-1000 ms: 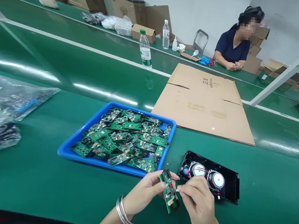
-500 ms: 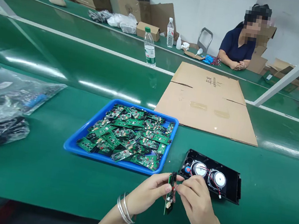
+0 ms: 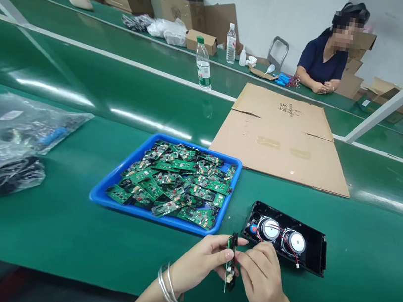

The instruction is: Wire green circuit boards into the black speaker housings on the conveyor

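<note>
My left hand [image 3: 205, 257] grips a green circuit board [image 3: 227, 269] on edge between thumb and fingers, above the front of the table. The board's black and white parts face right. Closed in a pinch, the fingertips of my right hand [image 3: 262, 274] press against that side, and they cover the spot they touch. Just beyond my right hand lies an open black speaker housing [image 3: 313, 251] with two round speakers [image 3: 295, 242] and thin red and black wires ending in a small white plug [image 3: 297, 266].
A blue tray [image 3: 95, 197] heaped with circuit boards [image 3: 171, 179] stands left of my hands. Clear plastic bags [image 3: 7, 144] lie far left. Behind are a flat cardboard sheet [image 3: 282, 137] and a water bottle [image 3: 203, 66]. Another person [image 3: 322, 63] leans on the far bench.
My right fingertips have shifted slightly on the board, and a red part visible beside them before is now covered. The whole view has moved a little; the tray and housing stay put.
</note>
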Tool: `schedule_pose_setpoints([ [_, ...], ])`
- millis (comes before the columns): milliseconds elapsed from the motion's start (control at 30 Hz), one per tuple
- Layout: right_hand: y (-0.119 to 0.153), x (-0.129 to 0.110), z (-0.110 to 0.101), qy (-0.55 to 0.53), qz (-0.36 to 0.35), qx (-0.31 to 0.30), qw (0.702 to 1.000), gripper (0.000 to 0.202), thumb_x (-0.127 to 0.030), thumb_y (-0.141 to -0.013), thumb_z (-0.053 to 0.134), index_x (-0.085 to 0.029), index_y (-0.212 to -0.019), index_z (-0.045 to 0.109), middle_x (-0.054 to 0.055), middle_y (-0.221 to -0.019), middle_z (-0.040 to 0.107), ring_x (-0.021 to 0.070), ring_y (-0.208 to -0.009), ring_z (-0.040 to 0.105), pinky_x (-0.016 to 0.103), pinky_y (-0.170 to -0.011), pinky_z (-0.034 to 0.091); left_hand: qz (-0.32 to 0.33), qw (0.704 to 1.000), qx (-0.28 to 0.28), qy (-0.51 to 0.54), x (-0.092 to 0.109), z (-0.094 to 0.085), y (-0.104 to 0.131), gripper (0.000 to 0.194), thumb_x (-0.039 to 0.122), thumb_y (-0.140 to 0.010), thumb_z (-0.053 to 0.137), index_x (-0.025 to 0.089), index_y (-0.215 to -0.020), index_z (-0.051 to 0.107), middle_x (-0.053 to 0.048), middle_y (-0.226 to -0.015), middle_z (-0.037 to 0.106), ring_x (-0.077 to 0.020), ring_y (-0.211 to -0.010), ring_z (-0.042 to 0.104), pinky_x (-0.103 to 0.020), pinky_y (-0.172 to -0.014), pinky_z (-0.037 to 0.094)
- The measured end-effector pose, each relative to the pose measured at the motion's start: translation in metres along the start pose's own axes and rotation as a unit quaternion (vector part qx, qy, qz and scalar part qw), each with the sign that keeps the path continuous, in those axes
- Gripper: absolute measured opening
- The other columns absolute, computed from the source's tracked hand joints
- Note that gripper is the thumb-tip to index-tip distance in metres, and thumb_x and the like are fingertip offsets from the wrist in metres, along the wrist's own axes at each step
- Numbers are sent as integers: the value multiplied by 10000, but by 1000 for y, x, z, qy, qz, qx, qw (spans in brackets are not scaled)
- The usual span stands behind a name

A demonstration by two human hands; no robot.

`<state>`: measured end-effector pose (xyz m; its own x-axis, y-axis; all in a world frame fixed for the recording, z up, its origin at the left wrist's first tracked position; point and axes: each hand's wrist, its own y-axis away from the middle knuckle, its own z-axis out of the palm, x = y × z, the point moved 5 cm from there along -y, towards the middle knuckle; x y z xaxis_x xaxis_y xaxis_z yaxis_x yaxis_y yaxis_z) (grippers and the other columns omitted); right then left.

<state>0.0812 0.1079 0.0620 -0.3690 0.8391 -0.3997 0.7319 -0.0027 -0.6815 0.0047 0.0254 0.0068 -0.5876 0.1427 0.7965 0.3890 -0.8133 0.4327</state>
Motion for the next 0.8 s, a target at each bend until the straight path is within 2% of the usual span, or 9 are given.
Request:
schedule_pose_setpoints([
  [167,6,5,1,-58,25,19,998,154,-14,-838,460,-106,-916,555,55,-703,573,135,-683,437,300,-597,402,-6,1000,5,1,-5,0,1,723,572,-532,711,82,-1053,600,-29,-655,590,-148,-610,575,-217,-498,486],
  [333,12,4,5,-62,43,42,996,174,-15,-847,420,-113,-896,556,40,-703,569,118,-678,461,341,-707,428,-3,1000,21,-8,-4,4,2,673,559,-527,722,101,-1011,629,-16,-636,586,-113,-560,536,-189,-462,464],
  [433,9,3,2,-58,58,36,996,173,-42,-868,406,-129,-876,556,19,-692,568,106,-674,470,339,-761,425,-2,1000,20,-4,-4,4,-1,669,576,-534,709,111,-1008,632,-22,-626,600,-124,-551,548,-202,-470,464],
  [533,5,11,-17,-32,50,-7,998,156,-98,-887,424,-149,-943,561,29,-801,596,134,-808,500,376,-866,396,18,1000,1,-4,-7,7,-5,634,580,-509,722,120,-941,660,-30,-632,617,-150,-574,579,-253,-564,500],
  [633,10,39,-56,10,104,-41,994,261,-84,-898,367,-193,-1032,561,49,-920,567,151,-907,483,332,-800,433,27,999,-8,-17,-13,15,-7,578,521,-456,775,144,-883,676,-50,-719,654,-192,-691,612,-264,-625,510],
  [700,21,62,-76,32,177,-119,977,286,-84,-884,388,-232,-1037,580,46,-941,542,152,-903,483,295,-736,459,19,999,3,-33,-16,22,-8,535,462,-459,794,160,-883,672,-65,-800,673,-208,-755,614,-242,-595,510],
  [800,43,82,-84,45,241,-282,928,258,-139,-793,583,-251,-1024,613,38,-994,547,194,-930,496,334,-768,469,39,996,23,-80,-10,35,-10,403,359,-536,768,178,-881,663,-64,-880,680,-202,-810,614,-236,-658,519],
])
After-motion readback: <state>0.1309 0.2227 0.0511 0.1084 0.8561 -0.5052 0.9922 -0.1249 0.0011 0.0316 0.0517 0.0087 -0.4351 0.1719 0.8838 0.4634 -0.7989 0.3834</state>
